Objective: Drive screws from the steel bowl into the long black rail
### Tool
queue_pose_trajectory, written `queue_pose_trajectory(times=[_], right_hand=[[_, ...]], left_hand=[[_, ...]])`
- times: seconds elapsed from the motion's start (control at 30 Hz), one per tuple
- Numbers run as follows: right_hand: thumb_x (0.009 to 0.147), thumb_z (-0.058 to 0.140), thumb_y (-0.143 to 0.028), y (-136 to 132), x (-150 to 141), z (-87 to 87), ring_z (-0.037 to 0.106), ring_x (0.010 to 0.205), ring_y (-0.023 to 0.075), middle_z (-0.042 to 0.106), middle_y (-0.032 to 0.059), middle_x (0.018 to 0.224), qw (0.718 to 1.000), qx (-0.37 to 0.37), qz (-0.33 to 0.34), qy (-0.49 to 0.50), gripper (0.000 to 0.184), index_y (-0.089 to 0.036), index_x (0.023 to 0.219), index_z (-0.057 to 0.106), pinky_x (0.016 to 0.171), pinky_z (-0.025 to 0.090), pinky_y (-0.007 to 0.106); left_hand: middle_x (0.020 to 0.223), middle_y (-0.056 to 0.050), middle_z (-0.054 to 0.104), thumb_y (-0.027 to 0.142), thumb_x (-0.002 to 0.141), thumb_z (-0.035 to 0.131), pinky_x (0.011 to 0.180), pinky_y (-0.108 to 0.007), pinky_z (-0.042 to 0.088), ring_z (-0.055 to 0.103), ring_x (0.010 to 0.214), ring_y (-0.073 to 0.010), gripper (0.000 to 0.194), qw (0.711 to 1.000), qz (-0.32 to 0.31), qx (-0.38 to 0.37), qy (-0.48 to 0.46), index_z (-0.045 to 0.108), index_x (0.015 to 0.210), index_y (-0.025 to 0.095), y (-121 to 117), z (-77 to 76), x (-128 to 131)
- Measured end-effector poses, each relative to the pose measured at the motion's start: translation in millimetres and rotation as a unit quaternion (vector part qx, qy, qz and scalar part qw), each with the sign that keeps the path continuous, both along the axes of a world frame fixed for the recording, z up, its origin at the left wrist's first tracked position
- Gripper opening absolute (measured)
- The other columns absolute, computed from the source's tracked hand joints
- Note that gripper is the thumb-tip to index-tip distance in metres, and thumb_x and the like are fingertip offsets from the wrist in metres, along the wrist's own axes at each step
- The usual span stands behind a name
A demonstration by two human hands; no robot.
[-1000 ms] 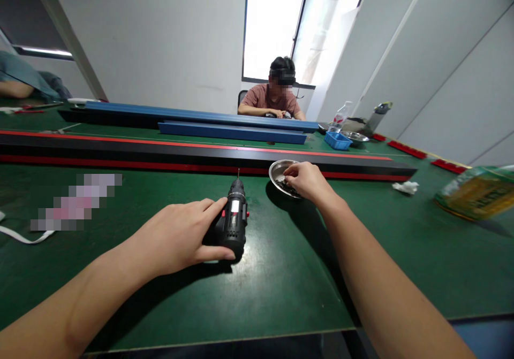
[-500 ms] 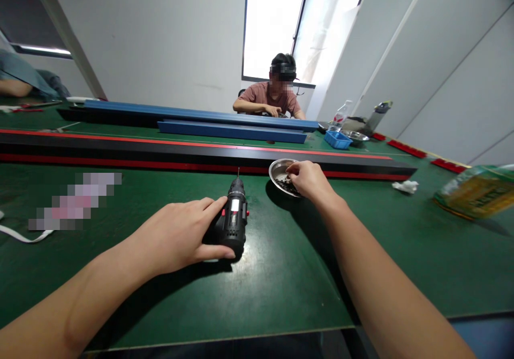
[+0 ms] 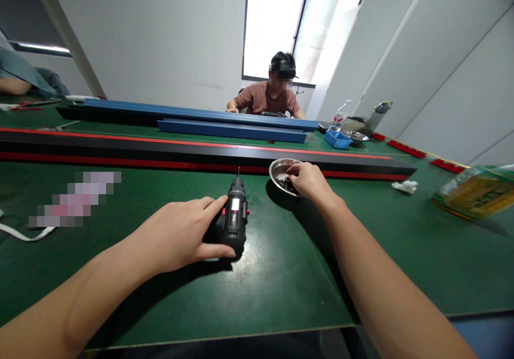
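Note:
My left hand is closed round a black cordless drill, which lies on its side on the green table with its thin bit pointing away from me. Fingers of my right hand are pinched together inside a round metal bowl. Small dark pieces, which look like screws, lie in the bottom of the bowl. What the right fingertips hold, if anything, is hidden. Just behind the drill bit and the bowl runs a long black bar with red edges.
Blue metal profiles lie farther back. A blue tray and a plastic bottle stand at the back right. Crumpled tissue and a yellow-green package are at right. A co-worker sits opposite.
The right fingers have shifted slightly within the bowl. My left hand and the drill have stayed in place. The co-worker opposite has moved one arm out toward the left.

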State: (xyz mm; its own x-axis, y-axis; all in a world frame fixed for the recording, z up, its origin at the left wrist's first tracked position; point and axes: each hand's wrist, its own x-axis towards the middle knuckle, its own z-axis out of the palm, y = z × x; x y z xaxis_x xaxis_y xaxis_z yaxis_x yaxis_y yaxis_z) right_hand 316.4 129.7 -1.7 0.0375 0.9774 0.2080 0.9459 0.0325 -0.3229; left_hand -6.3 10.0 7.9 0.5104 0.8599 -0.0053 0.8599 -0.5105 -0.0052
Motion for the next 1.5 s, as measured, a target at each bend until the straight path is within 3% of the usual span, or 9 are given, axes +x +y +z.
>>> queue_pose_trajectory(times=[0.57,1.5], right_hand=[[0.095,0.066,-0.016,-1,-2,3.7,0.075,0.114,0.0257,0.081,0.0124,0.123,1.000,-0.013,0.006,-0.003,0.029,-0.021,0.117,0.085,0.102,0.053,0.029],[0.084,0.066,-0.015,-10,-7,20.2,0.076,0.096,0.0255,0.083,0.0120,0.107,0.998,-0.056,0.008,-0.007,0.030,-0.020,0.104,0.088,0.084,0.054,0.026]], left_hand=[[0.142,-0.018,0.070,0.088,0.087,0.050,0.087,-0.049,0.059,0.076,0.111,-0.0407,0.094,1.000,-0.002,0.005,-0.006,0.047,0.159,0.026,0,1.0,0],[0.142,-0.016,0.071,0.090,0.086,0.048,0.086,-0.046,0.058,0.076,0.113,-0.0398,0.098,1.000,0.000,0.004,-0.006,0.045,0.160,0.027,0,-0.7,-2]])
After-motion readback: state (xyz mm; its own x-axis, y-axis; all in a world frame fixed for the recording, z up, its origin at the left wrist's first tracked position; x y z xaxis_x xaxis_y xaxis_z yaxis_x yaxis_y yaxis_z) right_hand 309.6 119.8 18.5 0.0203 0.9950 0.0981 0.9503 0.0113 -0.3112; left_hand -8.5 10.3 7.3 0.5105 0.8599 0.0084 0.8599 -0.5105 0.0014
